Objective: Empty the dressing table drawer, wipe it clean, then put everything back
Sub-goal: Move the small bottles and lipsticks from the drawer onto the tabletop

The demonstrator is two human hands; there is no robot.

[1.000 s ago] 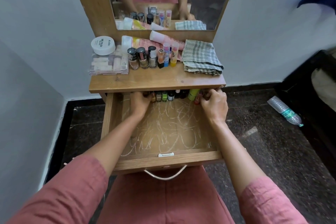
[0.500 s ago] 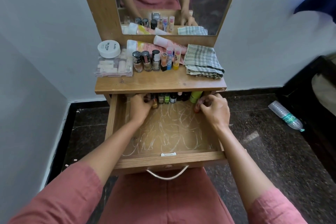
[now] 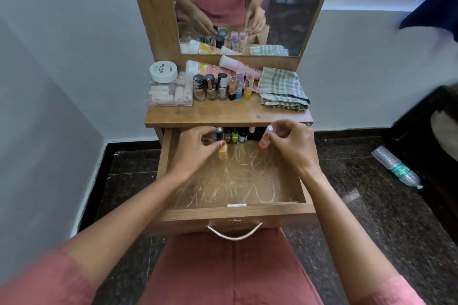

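Dressing table: a wooden unit against the pale wall, with a mirror [image 3: 247, 7] rising behind its tabletop [image 3: 228, 112].
Drawer [image 3: 233, 213]: pulled out below the tabletop toward the person, its floor streaked with pale scribbled marks; a metal handle [image 3: 234, 233] hangs on its front.
Drawer contents: a row of small bottles [image 3: 238, 135] stands at the back of the drawer, partly tucked under the tabletop edge; the remaining drawer floor is bare.
Checked cloth [image 3: 282, 89]: folded, lying on the tabletop above the drawer's back right corner.
Clear plastic box [image 3: 171, 93]: on the tabletop above the drawer's back left corner, with a white round jar [image 3: 163, 71] resting on top of it.
Tubes [image 3: 223, 67]: two, lying on their sides along the mirror's base, behind the drawer.
Nail polish bottles [image 3: 210, 86]: upright in a row on the tabletop, between the box and the cloth, with lip balm sticks [image 3: 244, 84] just to their right.
Left hand [image 3: 195, 148]: over the drawer's back left area, grip pinched closed on a yellow-orange bottle [image 3: 222, 153] with a dark cap, tilted.
Right hand [image 3: 292, 146]: over the drawer's back right area, grip pinched closed on an orange-red bottle [image 3: 264, 141] with a pale cap, tilted.
Plastic water bottle [image 3: 396, 167]: lying on the dark floor, well to the right of the drawer.
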